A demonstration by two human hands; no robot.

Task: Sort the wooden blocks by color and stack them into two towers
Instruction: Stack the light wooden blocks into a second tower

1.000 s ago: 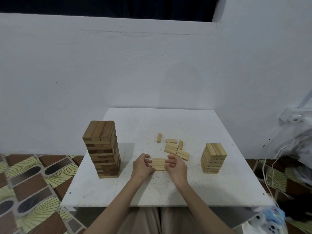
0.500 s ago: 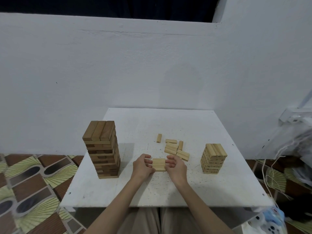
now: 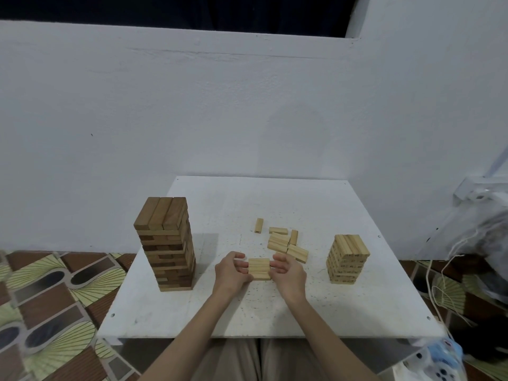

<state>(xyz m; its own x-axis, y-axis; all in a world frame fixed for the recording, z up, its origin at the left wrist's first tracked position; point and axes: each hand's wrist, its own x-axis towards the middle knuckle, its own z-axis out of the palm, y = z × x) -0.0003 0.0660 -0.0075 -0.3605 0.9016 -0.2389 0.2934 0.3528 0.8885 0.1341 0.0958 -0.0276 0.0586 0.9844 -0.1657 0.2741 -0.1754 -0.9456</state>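
The light blocks [image 3: 259,268] lie as a flush row on the counter [image 3: 275,312] between your left hand [image 3: 233,270] and right hand [image 3: 289,273], whose curled fingers clamp their ends; squeeze evenly, lifting level toward the light tower [image 3: 347,259].

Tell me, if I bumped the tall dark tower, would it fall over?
Probably yes. The dark tower is tall and narrow, so a bump near its top would likely tip it. Its blocks look just stacked with gaps showing, so they would probably scatter. The shorter light tower seems steadier.
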